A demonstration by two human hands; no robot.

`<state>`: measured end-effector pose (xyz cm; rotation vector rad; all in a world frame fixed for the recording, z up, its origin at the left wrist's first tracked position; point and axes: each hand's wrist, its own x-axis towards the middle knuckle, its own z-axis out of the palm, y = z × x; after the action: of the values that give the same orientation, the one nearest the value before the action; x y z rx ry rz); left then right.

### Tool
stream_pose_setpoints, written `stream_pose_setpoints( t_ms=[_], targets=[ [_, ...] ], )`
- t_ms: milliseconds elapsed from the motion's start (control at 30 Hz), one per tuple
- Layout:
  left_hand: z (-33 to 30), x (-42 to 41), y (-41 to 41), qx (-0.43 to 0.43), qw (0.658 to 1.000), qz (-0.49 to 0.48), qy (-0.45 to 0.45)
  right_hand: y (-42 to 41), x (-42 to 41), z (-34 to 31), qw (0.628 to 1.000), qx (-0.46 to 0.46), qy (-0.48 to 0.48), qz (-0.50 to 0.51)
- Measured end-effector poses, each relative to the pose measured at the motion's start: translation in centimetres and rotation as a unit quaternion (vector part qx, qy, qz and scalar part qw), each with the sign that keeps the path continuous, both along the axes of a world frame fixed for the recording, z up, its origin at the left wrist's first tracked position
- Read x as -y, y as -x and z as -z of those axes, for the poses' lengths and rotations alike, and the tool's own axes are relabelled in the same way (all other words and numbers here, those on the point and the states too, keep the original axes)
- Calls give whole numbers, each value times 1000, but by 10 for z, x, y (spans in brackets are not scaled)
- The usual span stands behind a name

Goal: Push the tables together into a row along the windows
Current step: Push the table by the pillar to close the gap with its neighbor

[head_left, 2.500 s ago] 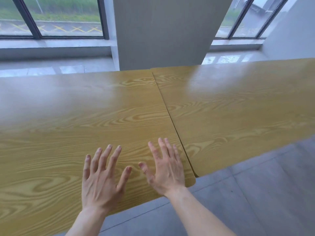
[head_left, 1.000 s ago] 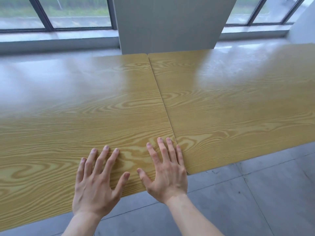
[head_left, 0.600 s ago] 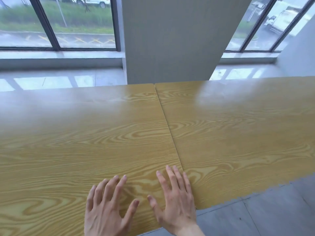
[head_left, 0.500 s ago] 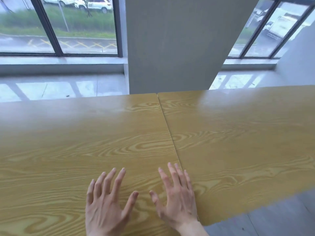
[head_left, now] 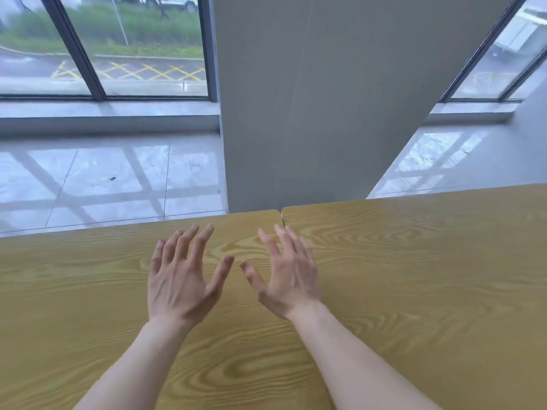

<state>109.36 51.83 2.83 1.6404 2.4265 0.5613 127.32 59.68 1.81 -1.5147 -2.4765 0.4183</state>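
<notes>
Wood-grain tops fill the near half of your view: the left table point(head_left: 74, 291) and the right table point(head_left: 429, 276) stand edge to edge, their rounded far corners meeting at a thin seam just beyond your right fingertips. Their far edges form one nearly continuous line, facing a grey pillar point(head_left: 325, 99) that rises straight ahead, with a strip of glossy tiled floor point(head_left: 103, 179) between the tables and the wall.

Your left hand point(head_left: 183, 279) is over the left table, palm down, fingers spread wide and pointing away from you, with nothing in its grasp. Your right hand point(head_left: 288, 276) is just beside it, thumbs near each other but apart, fingers also splayed and holding nothing; it lies over the seam area, its outer fingers reaching toward the right table. Whether either palm actually presses on the wood cannot be told from this angle. Both forearms stretch out across the tabletops from the near edge of the view.

Windows point(head_left: 133, 45) sit to the far left and far right of the pillar, with grass and a road marked in yellow outside.
</notes>
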Motion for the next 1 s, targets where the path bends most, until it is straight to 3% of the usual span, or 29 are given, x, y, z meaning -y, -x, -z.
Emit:
stream_pose_setpoints(
  t_ms=[367,600,1000],
  targets=[
    [58,-119,71,9,999,-16,49,86,-123,54,995,35,35,-85],
    [82,-138,96,-24,994,-16,108,101,-137,67,991,77,45,-99],
    [81,-142,89,-38,996,-30,78,100,-147,61,989,84,58,-106]
  ],
)
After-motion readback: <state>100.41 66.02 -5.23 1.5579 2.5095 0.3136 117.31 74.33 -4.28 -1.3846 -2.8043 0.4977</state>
